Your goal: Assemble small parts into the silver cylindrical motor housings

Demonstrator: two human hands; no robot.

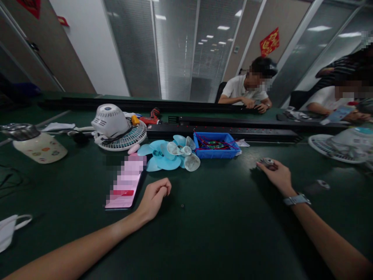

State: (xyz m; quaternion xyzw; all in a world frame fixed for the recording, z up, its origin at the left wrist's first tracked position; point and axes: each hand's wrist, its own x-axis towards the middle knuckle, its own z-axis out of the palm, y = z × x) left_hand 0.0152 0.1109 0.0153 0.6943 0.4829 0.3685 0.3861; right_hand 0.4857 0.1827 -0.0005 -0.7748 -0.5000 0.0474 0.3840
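My left hand [155,198] rests on the green table in a loose fist, just right of a phone [124,182] with a lit pink screen. Nothing shows between its curled fingers. A tiny dark round piece [182,205] lies to the right of it. Over on the right side, my right hand [278,177], with a watch on the wrist, grips a small metal motor [267,163] by its sides. Close to that wrist lies another metal cylindrical part [320,184], blurred. Light blue and clear fan blades [166,157] are piled beyond my left hand.
A blue bin [217,155] holds circuit boards and red wires. White fan bodies [109,120] stand left and far right. A floral jug [40,147] and a white mask [7,233] are at left. Long black rails [227,131] cross the back; co-workers sit beyond.
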